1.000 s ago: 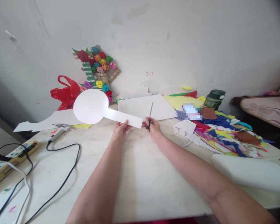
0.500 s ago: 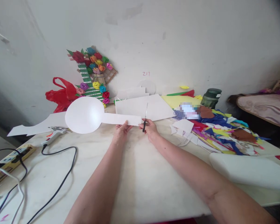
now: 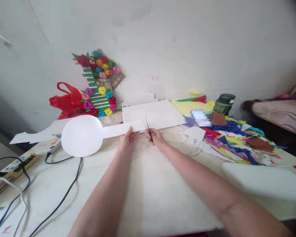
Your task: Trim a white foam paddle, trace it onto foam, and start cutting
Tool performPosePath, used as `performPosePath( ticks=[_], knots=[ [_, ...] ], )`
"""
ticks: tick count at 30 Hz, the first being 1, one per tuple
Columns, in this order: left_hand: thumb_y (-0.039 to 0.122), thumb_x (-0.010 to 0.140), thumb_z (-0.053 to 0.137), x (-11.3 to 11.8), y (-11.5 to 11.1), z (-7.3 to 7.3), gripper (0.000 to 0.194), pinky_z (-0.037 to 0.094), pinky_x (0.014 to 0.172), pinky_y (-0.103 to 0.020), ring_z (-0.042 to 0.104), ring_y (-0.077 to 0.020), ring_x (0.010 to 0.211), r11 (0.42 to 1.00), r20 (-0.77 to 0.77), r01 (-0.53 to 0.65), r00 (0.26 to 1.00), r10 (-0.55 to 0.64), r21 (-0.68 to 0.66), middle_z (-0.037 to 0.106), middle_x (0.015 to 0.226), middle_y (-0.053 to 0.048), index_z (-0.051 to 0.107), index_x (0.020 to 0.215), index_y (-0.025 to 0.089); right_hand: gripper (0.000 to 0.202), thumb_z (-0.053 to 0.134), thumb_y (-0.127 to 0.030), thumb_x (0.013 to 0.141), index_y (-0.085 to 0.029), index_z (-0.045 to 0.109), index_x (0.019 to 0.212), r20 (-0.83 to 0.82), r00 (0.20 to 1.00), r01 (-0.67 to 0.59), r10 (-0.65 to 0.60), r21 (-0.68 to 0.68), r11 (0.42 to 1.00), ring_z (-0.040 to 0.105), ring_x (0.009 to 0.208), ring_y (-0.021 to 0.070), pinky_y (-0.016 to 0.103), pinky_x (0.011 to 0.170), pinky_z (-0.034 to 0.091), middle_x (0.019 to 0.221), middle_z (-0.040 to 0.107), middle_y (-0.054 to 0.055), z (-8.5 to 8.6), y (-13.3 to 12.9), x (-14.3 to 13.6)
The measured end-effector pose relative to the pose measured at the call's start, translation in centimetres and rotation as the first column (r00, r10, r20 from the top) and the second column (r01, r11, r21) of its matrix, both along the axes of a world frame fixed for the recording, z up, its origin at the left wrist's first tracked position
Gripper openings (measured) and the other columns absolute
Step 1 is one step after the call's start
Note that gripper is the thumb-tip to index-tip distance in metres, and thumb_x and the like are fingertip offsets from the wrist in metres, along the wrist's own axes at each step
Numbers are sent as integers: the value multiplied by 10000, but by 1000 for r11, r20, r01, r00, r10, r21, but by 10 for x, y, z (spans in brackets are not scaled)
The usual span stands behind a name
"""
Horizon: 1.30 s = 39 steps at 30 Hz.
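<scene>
A white paper cutout (image 3: 82, 135), a round disc with a long straight handle, is held above the table. My left hand (image 3: 128, 138) pinches it on the handle strip, thumb on top, with the disc out to the left. In my right hand (image 3: 156, 137) are scissors (image 3: 150, 133) with black handles, fingers closed round them. Their thin blades point up and slightly left, at the right end of the strip. Whether the blades touch the paper I cannot tell. Behind both hands lies a white sheet (image 3: 155, 113).
Paper scraps (image 3: 236, 141) pile up at the right, near a dark green jar (image 3: 223, 104). At left are a glue gun (image 3: 54, 146), its black cord and a power strip (image 3: 14, 168). A paper-flower decoration (image 3: 98, 85) and a red bag (image 3: 66, 100) stand against the wall.
The paper cutout has tilted, its disc swinging down and left over part of the glue gun. The scissors have shifted slightly left and lean more to the left.
</scene>
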State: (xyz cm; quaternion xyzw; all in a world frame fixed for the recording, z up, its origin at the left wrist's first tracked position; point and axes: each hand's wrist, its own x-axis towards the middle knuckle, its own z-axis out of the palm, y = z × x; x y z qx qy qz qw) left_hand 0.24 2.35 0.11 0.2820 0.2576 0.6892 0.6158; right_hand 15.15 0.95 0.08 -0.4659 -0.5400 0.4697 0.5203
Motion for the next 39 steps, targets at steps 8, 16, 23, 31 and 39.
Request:
performPosePath(
  ticks=[8,16,23,31,39],
  knots=[
    [168,688,627,0,2,-1,155,536,650,-299,647,-195,651,1000,8,-8,1000,8,-9,672,686,-68,580,825,112,470,592,-495,620,-199,560,984,54,995,-83,81,32,996,498,515,79,150,352,315,684,554,-18,-2,-2,1],
    [180,681,641,0,3,-1,180,535,663,-306,647,-189,655,1000,-5,-7,1000,7,-15,673,709,-70,576,836,114,284,591,-388,643,-240,609,884,418,892,53,-173,284,957,500,630,110,191,528,348,668,581,-35,-1,-4,5],
    [170,684,634,-1,2,0,167,537,648,-295,648,-194,659,1000,10,14,1000,-14,-10,673,699,-74,574,826,107,239,537,-388,682,-259,598,873,524,821,51,-227,328,943,489,611,111,197,533,313,673,591,-43,1,-6,6],
    [170,695,624,-1,2,0,152,536,647,-289,648,-189,656,1000,1,8,1000,-8,-14,673,694,-67,573,826,114,209,509,-383,696,-244,602,822,513,828,43,-226,345,938,464,591,104,185,512,298,651,575,-40,1,-7,5],
    [183,703,622,-1,2,1,147,533,665,-285,648,-183,659,1000,-10,7,1000,-7,-20,671,700,-73,577,822,108,174,490,-377,707,-230,584,703,528,816,39,-236,357,933,429,545,96,179,492,286,586,537,-39,0,-6,3]
  ],
)
